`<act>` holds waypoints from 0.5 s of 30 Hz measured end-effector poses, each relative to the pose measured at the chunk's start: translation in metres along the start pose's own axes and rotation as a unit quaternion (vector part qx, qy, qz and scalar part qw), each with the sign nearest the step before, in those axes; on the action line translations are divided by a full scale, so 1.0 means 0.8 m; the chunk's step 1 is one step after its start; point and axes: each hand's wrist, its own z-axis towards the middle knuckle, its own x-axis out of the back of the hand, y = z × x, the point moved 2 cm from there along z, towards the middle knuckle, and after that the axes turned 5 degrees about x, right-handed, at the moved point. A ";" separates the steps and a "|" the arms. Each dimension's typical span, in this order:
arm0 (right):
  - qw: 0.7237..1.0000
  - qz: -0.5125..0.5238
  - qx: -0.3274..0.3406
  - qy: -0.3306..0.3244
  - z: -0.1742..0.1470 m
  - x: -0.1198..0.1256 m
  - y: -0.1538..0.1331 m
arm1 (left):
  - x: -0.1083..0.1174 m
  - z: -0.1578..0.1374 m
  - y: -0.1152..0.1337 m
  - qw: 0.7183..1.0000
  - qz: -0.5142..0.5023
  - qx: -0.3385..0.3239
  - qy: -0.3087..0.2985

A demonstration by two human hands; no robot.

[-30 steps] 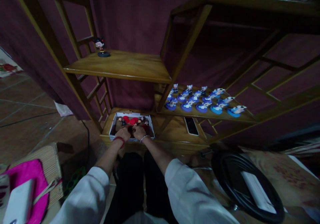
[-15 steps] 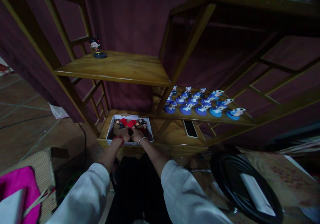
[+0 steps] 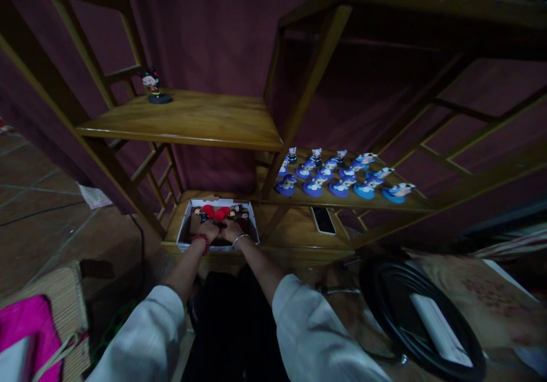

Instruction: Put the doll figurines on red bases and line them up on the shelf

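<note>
- The small figurines (image 3: 236,209) in the box looked to me like moulded plastic: light, stiff and probably a little slick, with thin joins that could snap under a hard squeeze.
- I judged the body, or the base where there was one, the safest place to take hold, rather than the big head or any small limb.
- They lay loose, dark-haired with pale faces, beside two rounded red pieces (image 3: 220,214); from my view I could not tell whether those were bases or parts of figures.
- The shallow box (image 3: 183,229) around them had whitish walls and a brown inside; it looked like card, light and apt to bend if gripped by one wall.
- The left hand (image 3: 209,231) and right hand (image 3: 231,230) reached in over the near wall, fingertips close together and pointing down. I could not tell whether either grip was pinching anything; something dark showed between them.
- The box sat on the lower wooden shelf (image 3: 286,231), left of a phone (image 3: 323,221).
- Above it, one dark-haired figurine (image 3: 154,89) stood upright on a dark round base on the upper shelf (image 3: 192,117).
- Off to the right, I saw rows of blue-and-purple figurines (image 3: 316,184).
</note>
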 end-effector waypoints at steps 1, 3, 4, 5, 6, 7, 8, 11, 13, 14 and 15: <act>1.000 0.007 -0.004 0.005 0.000 0.000 0.000 | 0.000 0.000 0.000 1.000 -0.005 0.005 -0.001; 0.999 0.015 -0.018 0.023 0.000 0.001 0.001 | 0.001 -0.002 0.000 1.000 -0.013 0.012 -0.002; 0.999 0.016 -0.026 0.031 0.001 0.002 0.001 | 0.002 -0.003 0.000 1.000 -0.017 0.014 -0.002; 0.999 0.014 -0.032 0.037 0.001 0.002 0.002 | 0.003 -0.004 0.000 1.000 -0.020 0.013 -0.001; 0.998 0.011 -0.037 0.039 0.002 0.003 0.003 | 0.003 -0.006 0.001 1.000 -0.024 0.012 -0.001; 0.998 0.010 -0.042 0.039 0.002 0.003 0.004 | 0.004 -0.007 0.001 1.000 -0.027 0.010 0.000; 0.998 0.008 -0.045 0.040 0.002 0.003 0.004 | 0.005 -0.008 0.001 1.000 -0.029 0.009 0.001; 0.998 0.000 -0.048 0.046 0.000 0.005 0.005 | 0.008 -0.009 0.000 0.999 -0.030 0.013 0.007; 0.997 -0.003 -0.047 0.054 -0.001 0.007 0.004 | 0.009 -0.009 -0.002 0.999 -0.026 0.019 0.013; 0.997 -0.003 -0.044 0.058 -0.002 0.008 0.003 | 0.009 -0.008 -0.003 0.999 -0.023 0.019 0.017; 0.997 -0.002 -0.040 0.060 -0.002 0.010 0.002 | 0.009 -0.008 -0.004 0.999 -0.020 0.018 0.022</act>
